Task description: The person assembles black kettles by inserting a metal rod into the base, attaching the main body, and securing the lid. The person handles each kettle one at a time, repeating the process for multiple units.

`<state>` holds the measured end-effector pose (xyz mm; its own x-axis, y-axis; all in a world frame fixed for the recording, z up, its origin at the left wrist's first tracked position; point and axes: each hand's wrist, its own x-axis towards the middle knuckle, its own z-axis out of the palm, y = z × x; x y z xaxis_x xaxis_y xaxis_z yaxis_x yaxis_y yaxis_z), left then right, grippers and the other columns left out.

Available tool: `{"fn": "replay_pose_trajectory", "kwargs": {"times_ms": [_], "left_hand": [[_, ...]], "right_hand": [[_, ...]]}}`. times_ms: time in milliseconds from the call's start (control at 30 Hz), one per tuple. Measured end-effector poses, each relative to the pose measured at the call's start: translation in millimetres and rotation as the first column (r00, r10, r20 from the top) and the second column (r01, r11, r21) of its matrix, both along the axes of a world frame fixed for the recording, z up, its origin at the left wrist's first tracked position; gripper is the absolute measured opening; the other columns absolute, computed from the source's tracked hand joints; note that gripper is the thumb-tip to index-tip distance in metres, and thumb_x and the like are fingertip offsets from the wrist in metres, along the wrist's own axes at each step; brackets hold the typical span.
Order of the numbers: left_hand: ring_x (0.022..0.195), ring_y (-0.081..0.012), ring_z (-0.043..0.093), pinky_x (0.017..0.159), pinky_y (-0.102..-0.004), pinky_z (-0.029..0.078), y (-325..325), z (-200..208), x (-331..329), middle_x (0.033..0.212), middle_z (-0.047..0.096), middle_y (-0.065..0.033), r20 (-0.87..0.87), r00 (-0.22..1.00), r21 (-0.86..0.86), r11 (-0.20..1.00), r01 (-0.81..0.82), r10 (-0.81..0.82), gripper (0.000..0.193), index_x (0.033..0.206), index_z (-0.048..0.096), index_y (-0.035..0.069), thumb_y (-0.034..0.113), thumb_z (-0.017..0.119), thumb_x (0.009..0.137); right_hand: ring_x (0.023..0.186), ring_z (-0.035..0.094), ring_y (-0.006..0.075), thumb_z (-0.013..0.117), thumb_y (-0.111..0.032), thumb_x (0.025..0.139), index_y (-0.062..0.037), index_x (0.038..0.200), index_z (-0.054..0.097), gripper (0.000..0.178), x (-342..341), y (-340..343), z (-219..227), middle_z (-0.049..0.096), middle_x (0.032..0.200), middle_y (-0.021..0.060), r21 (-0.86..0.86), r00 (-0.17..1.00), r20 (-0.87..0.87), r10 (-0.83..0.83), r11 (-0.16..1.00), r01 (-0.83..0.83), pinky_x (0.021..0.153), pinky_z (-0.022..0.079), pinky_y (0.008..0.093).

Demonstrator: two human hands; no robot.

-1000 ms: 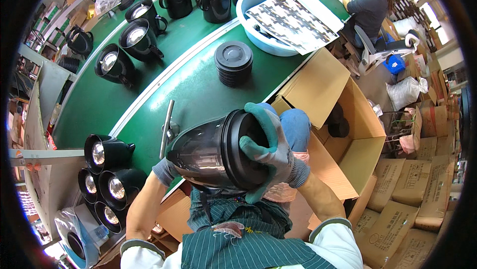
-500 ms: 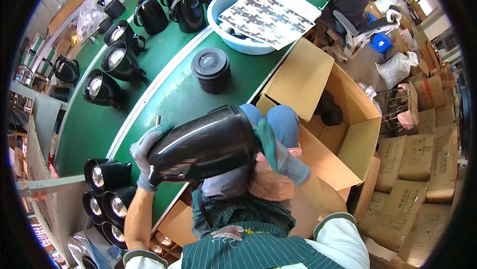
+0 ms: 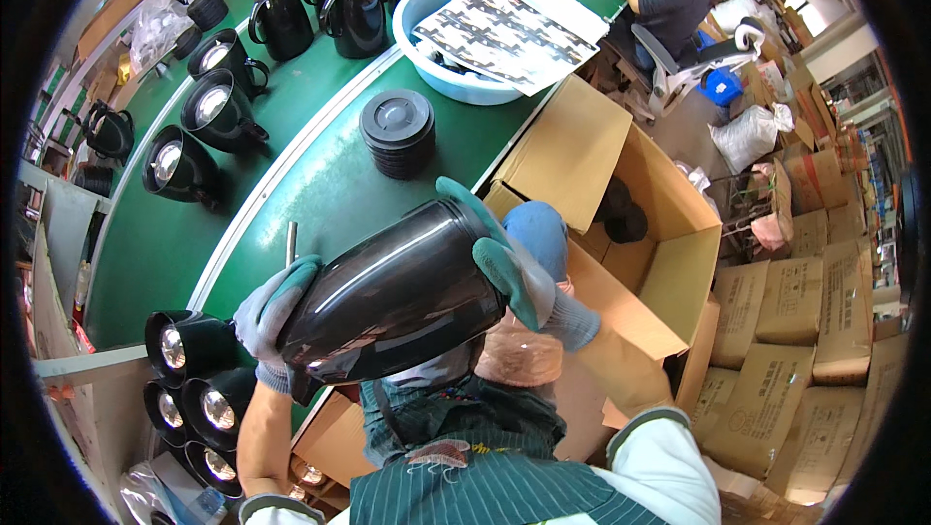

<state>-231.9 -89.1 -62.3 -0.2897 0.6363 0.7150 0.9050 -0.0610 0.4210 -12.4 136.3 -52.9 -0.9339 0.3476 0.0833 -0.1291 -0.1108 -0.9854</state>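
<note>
A glossy black jug [image 3: 388, 297] lies tilted across my lap, its spout end to the lower left and its other end raised to the right. My left hand [image 3: 268, 319], in a grey and green work glove, is wrapped round the spout end. At the opposite end my gloved right hand [image 3: 524, 278] clasps the rim, thumb and fingers spread around it. A thin metal rod [image 3: 291, 242] sticks up just above my left hand; its lower part is hidden. Beyond the jug, a stack of round black discs [image 3: 398, 132] sits on the green work surface [image 3: 320, 186].
Several black jugs [image 3: 281, 21] stand at the far left, others lying with silvery openings [image 3: 208, 103]. A blue basin [image 3: 412, 16] holds patterned sheets [image 3: 509, 26]. To my right is an open carton [image 3: 669, 176] with black parts; stacked boxes [image 3: 766, 380] lie beyond. A person [image 3: 669, 1] sits farther back.
My right hand has shifted from beside the jug's right end to a grip around it. The jug now tilts more steeply, its right end higher. My left hand keeps its hold.
</note>
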Motion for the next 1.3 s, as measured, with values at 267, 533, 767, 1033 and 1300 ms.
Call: {"fn": "replay_pose_trajectory", "kwargs": {"times_ms": [267, 533, 767, 1033, 1300], "left_hand": [[0.093, -0.0321, 0.078, 0.085, -0.0366, 0.06, -4, -9, 6, 0.105, 0.077, -0.0218, 0.114, 0.993, 0.071, 0.997, -0.011, 0.003, 0.027, 0.107, 0.074, -0.002, 0.007, 0.077, 0.081], [0.092, -0.0295, 0.077, 0.087, -0.0332, 0.059, -12, 21, 22, 0.101, 0.076, -0.0198, 0.182, 0.983, -0.085, 0.996, 0.009, 0.007, 0.022, 0.106, 0.074, -0.003, 0.006, 0.07, 0.086], [0.107, -0.0288, 0.071, 0.094, -0.0375, 0.061, -60, -84, 0, 0.135, 0.065, -0.0179, 0.926, -0.302, 0.306, 0.917, 0.254, -0.226, 0.045, 0.145, 0.05, -0.003, 0.024, 0.045, 0.11], [0.137, -0.0359, 0.051, 0.116, -0.0519, 0.045, -22, -33, 34, 0.155, 0.047, -0.0176, 0.947, -0.302, 0.277, 0.756, 0.593, -0.11, 0.066, 0.157, 0.039, 0.009, 0.04, 0.057, 0.1], [0.146, -0.0336, 0.044, 0.119, -0.05, 0.043, -28, -117, -30, 0.162, 0.04, -0.0162, 0.995, 0.046, 0.028, 0.681, 0.732, -0.091, 0.081, 0.161, 0.034, 0.012, 0.038, 0.073, 0.095]], "right_hand": [[0.132, 0.046, 0.0144, 0.065, -0.031, 0.102, -0.007, 0.161, 0.03, 0.072, -1, -22, 20, 0.044, 0.149, 0.008, -0.263, 0.996, 0.002, -0.088, 0.961, 0.086, 0.114, 0.038, 0.0299], [0.133, 0.054, 0.0336, 0.088, -0.053, 0.078, -0.0064, 0.157, 0.035, 0.106, 21, -31, 21, 0.047, 0.149, 0.0156, 0.277, 0.98, -0.155, -0.122, 0.947, 0.161, 0.11, 0.046, 0.0444], [0.127, 0.053, 0.0527, 0.092, -0.065, 0.058, -0.016, 0.148, 0.053, 0.109, 20, -25, 46, 0.037, 0.151, 0.0323, 0.615, 0.92, -0.392, 0.001, 0.744, 0.261, 0.099, 0.051, 0.0598], [0.124, 0.055, 0.0567, 0.07, -0.071, 0.081, -0.027, 0.126, 0.075, 0.063, 18, -50, 93, 0.049, 0.143, 0.0339, 0.823, 0.883, -0.429, 0.19, 0.484, 0.296, 0.096, 0.05, 0.0628], [0.151, 0.027, 0.0463, 0.077, -0.072, 0.075, -0.0054, 0.163, 0.019, 0.124, 32, -11, 57, 0.018, 0.166, 0.0289, 0.703, 0.967, -0.253, 0.023, 0.691, 0.167, 0.121, 0.028, 0.0549]]}}
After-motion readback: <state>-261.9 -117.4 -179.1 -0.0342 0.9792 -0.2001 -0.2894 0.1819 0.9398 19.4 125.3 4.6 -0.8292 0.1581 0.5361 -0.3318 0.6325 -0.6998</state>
